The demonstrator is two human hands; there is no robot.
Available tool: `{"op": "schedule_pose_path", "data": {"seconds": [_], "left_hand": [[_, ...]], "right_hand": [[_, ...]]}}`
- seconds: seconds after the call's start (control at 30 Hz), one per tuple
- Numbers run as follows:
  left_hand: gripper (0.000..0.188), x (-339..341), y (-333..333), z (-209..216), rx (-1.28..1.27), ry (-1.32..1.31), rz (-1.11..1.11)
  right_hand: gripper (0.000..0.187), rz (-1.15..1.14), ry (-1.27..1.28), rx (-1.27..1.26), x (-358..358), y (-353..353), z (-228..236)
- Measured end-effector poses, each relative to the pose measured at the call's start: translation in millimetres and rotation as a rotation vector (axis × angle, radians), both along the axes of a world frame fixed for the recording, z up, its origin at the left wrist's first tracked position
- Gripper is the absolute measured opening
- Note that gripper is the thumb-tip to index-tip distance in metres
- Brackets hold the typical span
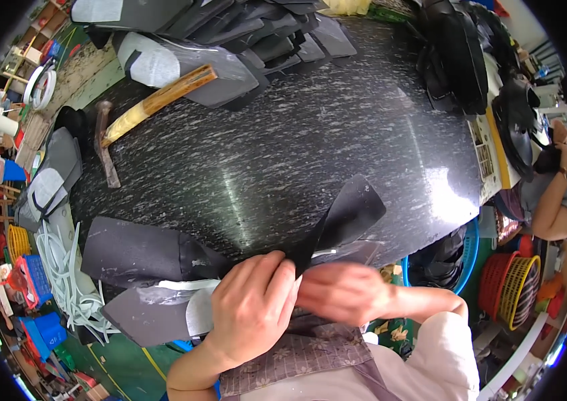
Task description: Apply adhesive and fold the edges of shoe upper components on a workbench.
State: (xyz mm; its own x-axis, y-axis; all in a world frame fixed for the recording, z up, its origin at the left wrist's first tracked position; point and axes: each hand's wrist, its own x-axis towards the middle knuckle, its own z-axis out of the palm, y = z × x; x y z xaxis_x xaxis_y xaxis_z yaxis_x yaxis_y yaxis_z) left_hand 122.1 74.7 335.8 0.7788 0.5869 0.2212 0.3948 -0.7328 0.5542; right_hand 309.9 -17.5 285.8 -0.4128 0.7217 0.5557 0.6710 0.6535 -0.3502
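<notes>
Black sheet (133, 250) along the counter's (283, 147) near edge, white strip (186, 285) at its lower border. Left hand (251, 304), grip clamped on the sheet mid-length, best anchors close in; right hand (342, 293) blurred alongside, grip unreadable, probably wants short, even passes.

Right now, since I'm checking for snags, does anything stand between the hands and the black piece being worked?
Nothing visible: the left hand grips the black piece, and the right hand is close beside it, too blurred to confirm contact. The hammer lies farther off, to the left.
</notes>
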Motion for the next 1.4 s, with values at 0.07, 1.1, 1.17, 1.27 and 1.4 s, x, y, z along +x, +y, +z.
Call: {"op": "schedule_pose_path", "data": {"seconds": [0.07,1.1,1.17,1.27,1.4], "left_hand": [[0.047,10,0,0,0.047,0.017,0.075],[0.046,-5,-11,-11,0.618,0.388,-0.404],[0.047,-6,-9,-14,0.66,0.399,-0.418],[0.046,1,-9,-9,0.705,0.435,-0.422],[0.046,10,-11,-9,0.718,0.465,-0.404]], "right_hand": [[0.03,-0.189,-0.05,0.073,24,-12,-7],[0.039,-0.028,-0.234,-0.082,68,45,28],[0.031,0.057,-0.223,0.014,78,43,25],[0.024,0.038,-0.266,0.063,87,39,24],[0.024,0.032,-0.349,0.013,81,27,31]]}}
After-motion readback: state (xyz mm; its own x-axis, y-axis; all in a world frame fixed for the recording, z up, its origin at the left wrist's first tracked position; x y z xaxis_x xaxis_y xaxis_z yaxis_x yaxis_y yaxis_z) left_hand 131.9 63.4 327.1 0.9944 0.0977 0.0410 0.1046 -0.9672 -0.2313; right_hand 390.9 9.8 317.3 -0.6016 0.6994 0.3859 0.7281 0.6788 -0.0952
